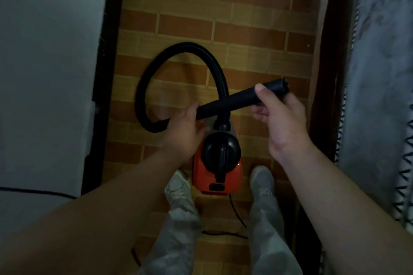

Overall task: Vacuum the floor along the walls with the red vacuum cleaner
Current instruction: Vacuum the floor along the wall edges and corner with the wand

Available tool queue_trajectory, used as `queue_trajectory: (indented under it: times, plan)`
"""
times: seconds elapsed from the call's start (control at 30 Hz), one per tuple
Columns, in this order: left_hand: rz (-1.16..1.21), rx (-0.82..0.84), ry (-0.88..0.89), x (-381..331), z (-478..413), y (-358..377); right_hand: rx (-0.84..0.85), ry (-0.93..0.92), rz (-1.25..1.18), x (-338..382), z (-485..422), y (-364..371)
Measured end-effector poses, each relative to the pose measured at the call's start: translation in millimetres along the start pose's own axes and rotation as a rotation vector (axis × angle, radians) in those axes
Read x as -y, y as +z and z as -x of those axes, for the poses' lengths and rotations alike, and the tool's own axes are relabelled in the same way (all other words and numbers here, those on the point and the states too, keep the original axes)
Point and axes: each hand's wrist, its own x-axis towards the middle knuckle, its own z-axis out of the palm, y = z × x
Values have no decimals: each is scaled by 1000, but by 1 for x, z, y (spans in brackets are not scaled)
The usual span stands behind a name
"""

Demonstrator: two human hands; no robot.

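Observation:
The red vacuum cleaner (218, 179) stands on the brick-patterned floor between my feet, its black handle on top. A black hose (178, 50) loops up from its front, round to the left and back to a straight black nozzle tube (232, 100). My left hand (182, 131) grips the tube's lower end where it meets the hose. My right hand (282, 118) holds the tube near its open tip, thumb on top. The tube lies slanted above the vacuum, tip pointing right.
A white wall (44, 73) with a dark baseboard (105, 62) runs along the left. At the right stand a dark wooden bed frame (324, 73) and a grey patterned blanket (380, 96). The power cord (237, 212) trails behind the vacuum between my legs.

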Motion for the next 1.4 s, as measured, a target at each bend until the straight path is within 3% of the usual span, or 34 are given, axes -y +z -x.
queue_trajectory:
  times: [0.3, 0.73, 1.0, 1.17, 1.4]
  plan:
    - [74, -174, -87, -90, 43, -108, 140, -307, 216, 135, 75, 35]
    - [257, -350, -192, -222, 158, -256, 378, -470, 323, 291, 229, 1]
    - [522, -380, -13, -297, 199, -345, 617, -569, 740, 380, 302, -22]
    - [448, -453, 67, -336, 217, -396, 576, -704, 774, 425, 333, -30]
    - [382, -646, 148, -374, 225, -431, 415, -885, 589, 463, 351, -30]
